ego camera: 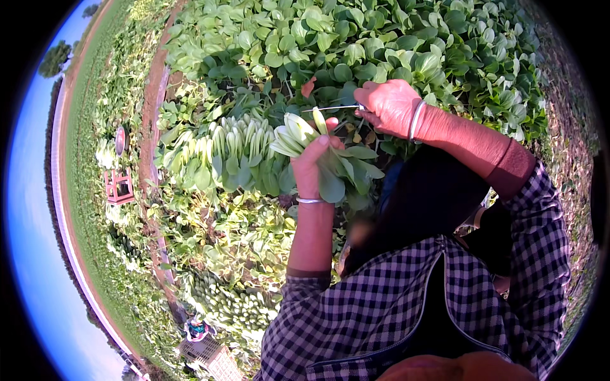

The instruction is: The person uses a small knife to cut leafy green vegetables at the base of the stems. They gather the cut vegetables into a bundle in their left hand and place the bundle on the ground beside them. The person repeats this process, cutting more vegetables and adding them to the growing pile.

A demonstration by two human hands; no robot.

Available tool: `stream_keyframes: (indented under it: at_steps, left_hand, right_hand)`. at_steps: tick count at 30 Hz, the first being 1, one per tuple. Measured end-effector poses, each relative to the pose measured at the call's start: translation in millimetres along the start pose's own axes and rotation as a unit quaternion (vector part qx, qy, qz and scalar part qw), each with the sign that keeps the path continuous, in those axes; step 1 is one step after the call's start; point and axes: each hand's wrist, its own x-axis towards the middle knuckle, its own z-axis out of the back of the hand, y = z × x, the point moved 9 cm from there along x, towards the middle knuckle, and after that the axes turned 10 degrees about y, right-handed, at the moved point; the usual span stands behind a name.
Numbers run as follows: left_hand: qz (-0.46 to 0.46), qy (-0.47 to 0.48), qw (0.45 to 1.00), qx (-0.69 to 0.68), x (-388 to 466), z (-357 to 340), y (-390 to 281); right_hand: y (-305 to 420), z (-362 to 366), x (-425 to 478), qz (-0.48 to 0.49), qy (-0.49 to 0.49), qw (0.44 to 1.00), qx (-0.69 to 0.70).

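Observation:
My left hand (317, 155) grips a bunch of leafy greens (298, 131), which look like bok choy, their pale stem ends up and their leaves hanging down past the wrist. Close above the bunch, my right hand (388, 107) is closed around a knife, whose handle is mostly hidden in the fingers. The thin knife blade (331, 108) points left, just over the upright pale stem; whether it touches is unclear. Left of the bunch lies a row of cut greens (238, 143) with their pale ends upward.
Growing leafy greens (343, 38) fill the bed beyond my hands. Loose yellowish leaves (238, 228) cover the ground nearer me, with more cut greens (233, 302) lower down. A red stool or frame (119, 186) stands at the left, and a plastic crate (214, 357) at the lower left.

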Motion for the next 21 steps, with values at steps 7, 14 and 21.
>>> stream_keyframes:
  at_steps: [7,14,21]
  left_hand:
    - [-0.035,0.01,0.997,0.066,0.4,-12.9,-0.6]
    - [-0.091,-0.019,0.95,0.298,-1.4,3.0,-79.8]
    - [-0.114,-0.239,0.645,0.717,16.5,175.1,-270.3]
  right_hand:
    - [-7.2,-21.9,9.5,-0.054,0.108,0.992,-0.023]
    - [-59.7,-4.8,1.3,-0.143,0.032,0.984,0.102]
    - [-206.5,-50.4,-121.9,-0.297,-0.075,0.894,0.327]
